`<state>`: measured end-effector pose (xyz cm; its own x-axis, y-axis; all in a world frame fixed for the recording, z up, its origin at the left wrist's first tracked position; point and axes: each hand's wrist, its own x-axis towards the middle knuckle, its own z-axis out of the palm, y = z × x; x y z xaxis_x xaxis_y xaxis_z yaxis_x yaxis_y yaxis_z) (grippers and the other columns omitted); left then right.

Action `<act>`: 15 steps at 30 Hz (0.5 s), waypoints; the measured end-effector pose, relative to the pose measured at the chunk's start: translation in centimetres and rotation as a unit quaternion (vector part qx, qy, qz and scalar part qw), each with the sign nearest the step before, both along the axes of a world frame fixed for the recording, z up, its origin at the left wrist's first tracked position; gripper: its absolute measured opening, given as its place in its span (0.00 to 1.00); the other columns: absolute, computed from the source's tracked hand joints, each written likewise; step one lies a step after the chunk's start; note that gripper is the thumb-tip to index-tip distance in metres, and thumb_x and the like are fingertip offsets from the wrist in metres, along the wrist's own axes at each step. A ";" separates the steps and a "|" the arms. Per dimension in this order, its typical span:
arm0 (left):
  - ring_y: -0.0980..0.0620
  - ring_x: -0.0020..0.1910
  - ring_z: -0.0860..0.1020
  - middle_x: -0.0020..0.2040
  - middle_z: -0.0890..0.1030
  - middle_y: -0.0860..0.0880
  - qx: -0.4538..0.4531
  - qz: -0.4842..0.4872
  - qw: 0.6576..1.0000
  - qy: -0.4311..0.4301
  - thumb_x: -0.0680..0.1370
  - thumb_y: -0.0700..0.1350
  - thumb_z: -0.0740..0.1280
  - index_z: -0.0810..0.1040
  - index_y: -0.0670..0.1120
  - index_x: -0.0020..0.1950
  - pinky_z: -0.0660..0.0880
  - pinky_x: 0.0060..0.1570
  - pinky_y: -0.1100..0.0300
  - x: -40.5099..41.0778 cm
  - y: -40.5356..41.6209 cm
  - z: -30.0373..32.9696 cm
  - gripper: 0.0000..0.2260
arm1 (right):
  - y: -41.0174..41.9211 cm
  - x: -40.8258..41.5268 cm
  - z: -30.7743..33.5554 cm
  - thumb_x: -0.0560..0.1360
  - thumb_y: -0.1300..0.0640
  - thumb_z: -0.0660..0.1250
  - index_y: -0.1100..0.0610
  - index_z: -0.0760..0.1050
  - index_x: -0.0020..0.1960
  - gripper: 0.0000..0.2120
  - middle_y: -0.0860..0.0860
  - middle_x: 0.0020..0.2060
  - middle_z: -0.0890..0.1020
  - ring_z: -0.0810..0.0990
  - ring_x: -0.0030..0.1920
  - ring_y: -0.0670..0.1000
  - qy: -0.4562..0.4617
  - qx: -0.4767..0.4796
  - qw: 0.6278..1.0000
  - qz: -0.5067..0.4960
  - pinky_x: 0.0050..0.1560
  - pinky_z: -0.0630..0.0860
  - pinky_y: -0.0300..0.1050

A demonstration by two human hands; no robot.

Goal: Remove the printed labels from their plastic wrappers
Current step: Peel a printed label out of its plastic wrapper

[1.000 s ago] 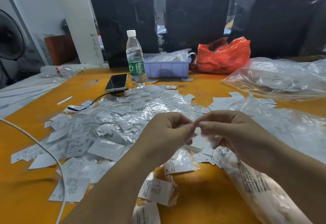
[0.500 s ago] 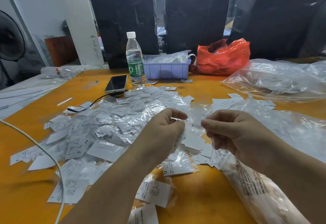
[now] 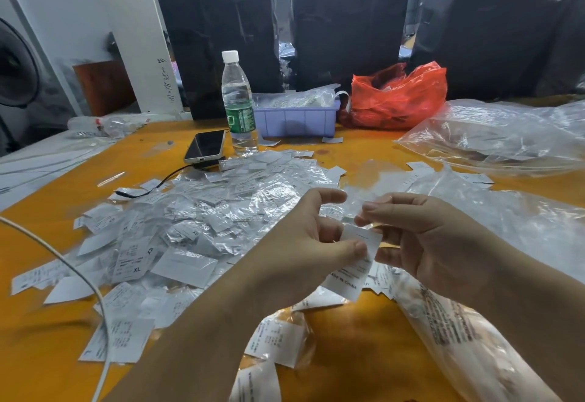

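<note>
I see the orange surface (image 3: 364, 344) carrying a wide heap of white labels in clear wrappers (image 3: 202, 221). Above its near edge, my left hand (image 3: 304, 253) pinches a white printed paper label (image 3: 354, 262) between thumb and fingers, while my right hand (image 3: 424, 240) pinches the thin clear plastic wrapper (image 3: 354, 205) just above it.

Person: left hand (image 3: 304, 243) and right hand (image 3: 433, 243), bare forearms, no sleeves, gloves, rings or watch visible, short plain nails.
</note>
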<state>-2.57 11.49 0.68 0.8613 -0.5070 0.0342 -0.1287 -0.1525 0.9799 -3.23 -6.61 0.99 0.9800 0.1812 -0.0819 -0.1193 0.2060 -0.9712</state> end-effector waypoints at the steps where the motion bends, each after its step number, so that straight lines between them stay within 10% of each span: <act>1: 0.43 0.51 0.83 0.49 0.85 0.42 0.000 -0.002 1.000 0.002 0.76 0.38 0.70 0.64 0.53 0.68 0.76 0.57 0.47 0.0 0.0 0.1 0.26 | 0.0 0.0 0.0 0.58 0.56 0.76 0.57 0.79 0.35 0.09 0.55 0.37 0.83 0.79 0.35 0.52 0.001 -0.007 1.000 0.002 0.39 0.75 0.47; 6: 0.46 0.47 0.83 0.50 0.81 0.34 0.007 0.008 1.000 0.000 0.75 0.37 0.71 0.57 0.54 0.75 0.78 0.50 0.55 -0.1 0.3 0.3 0.35 | 0.3 -0.3 0.1 0.61 0.57 0.74 0.63 0.76 0.48 0.18 0.61 0.40 0.81 0.78 0.35 0.54 0.016 -0.039 0.999 0.030 0.32 0.75 0.43; 15: 0.50 0.50 0.84 0.50 0.85 0.42 0.044 0.025 0.999 0.017 0.75 0.37 0.72 0.55 0.52 0.78 0.79 0.48 0.62 0.1 0.4 0.4 0.38 | 0.3 -0.6 0.3 0.62 0.57 0.73 0.60 0.79 0.40 0.09 0.59 0.36 0.81 0.78 0.34 0.52 0.001 -0.060 0.996 0.066 0.30 0.75 0.41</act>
